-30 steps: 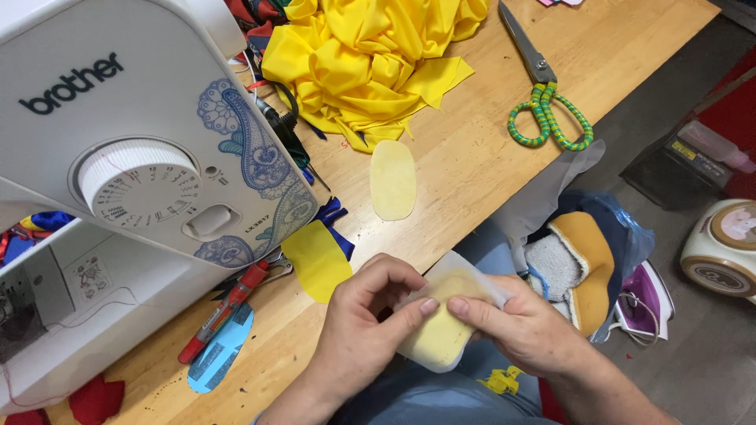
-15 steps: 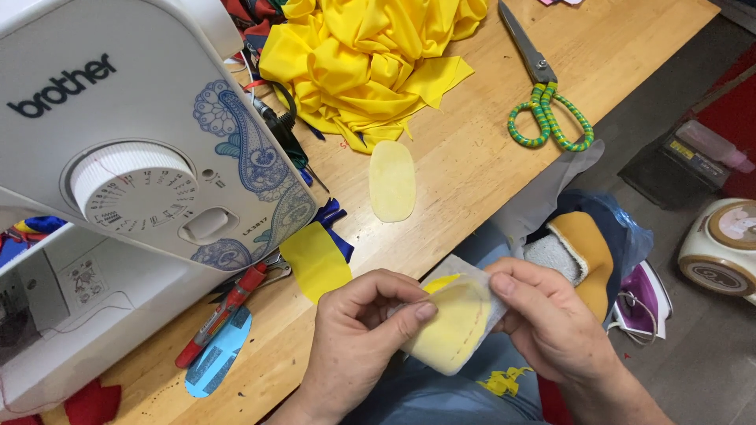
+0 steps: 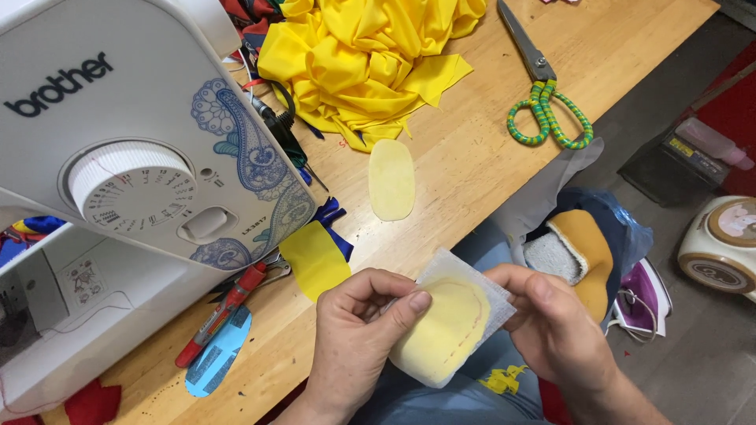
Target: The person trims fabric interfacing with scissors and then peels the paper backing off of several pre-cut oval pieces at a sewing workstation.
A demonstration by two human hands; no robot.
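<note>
Both my hands hold a small sewn piece (image 3: 449, 330): a pale yellow oval of fabric stitched with a curved line onto white backing. My left hand (image 3: 358, 338) pinches its left edge between thumb and forefinger. My right hand (image 3: 551, 327) grips its right edge. The piece hangs just off the front edge of the wooden table (image 3: 472, 157), over my lap. A second pale yellow oval (image 3: 391, 179) lies flat on the table beyond my hands. A brighter yellow cut piece (image 3: 315, 258) lies by the sewing machine's base.
A white sewing machine (image 3: 134, 181) fills the left. A heap of yellow fabric (image 3: 370, 55) lies at the back, with green-handled scissors (image 3: 543, 98) to its right. A red marker (image 3: 220, 315) and blue paper shape (image 3: 218, 362) lie near the front edge. On the floor sit slippers (image 3: 579, 260) and a round appliance (image 3: 720, 244).
My hands have spread apart and opened the piece out flat, so the yellow oval and its stitched line now face me; before it was pinched between both hands.
</note>
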